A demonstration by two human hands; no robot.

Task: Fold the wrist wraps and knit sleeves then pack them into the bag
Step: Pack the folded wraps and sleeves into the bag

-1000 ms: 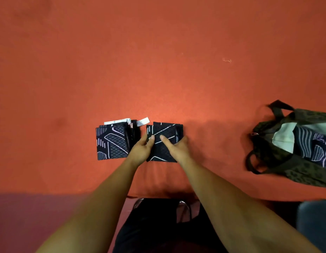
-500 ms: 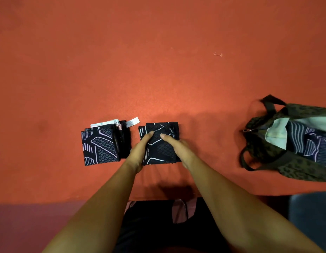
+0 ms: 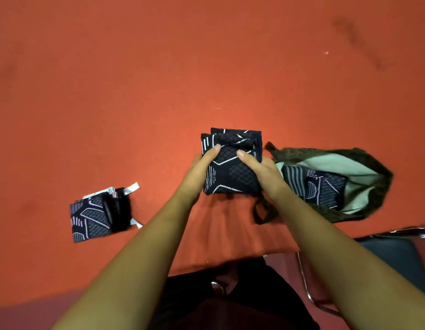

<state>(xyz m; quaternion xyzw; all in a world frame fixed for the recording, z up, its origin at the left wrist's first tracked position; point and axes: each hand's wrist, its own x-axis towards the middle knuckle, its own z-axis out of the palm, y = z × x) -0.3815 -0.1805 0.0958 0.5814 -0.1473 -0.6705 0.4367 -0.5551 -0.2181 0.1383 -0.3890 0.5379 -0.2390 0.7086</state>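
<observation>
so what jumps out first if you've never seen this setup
Both hands, left hand and right hand, grip a folded knit sleeve at centre, over the orange tablecloth. Just right of it an olive bag gapes open with patterned fabric already inside. A folded wrist wrap pile lies alone at lower left.

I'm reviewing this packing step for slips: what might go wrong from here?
The folded sleeve is held between the left hand and right hand, with its top layers bunched under the thumbs, so it may unfold in transit. The bag lies slumped with folded pieces already inside near its mouth, so the sleeve might snag on the rim or disturb them.
</observation>
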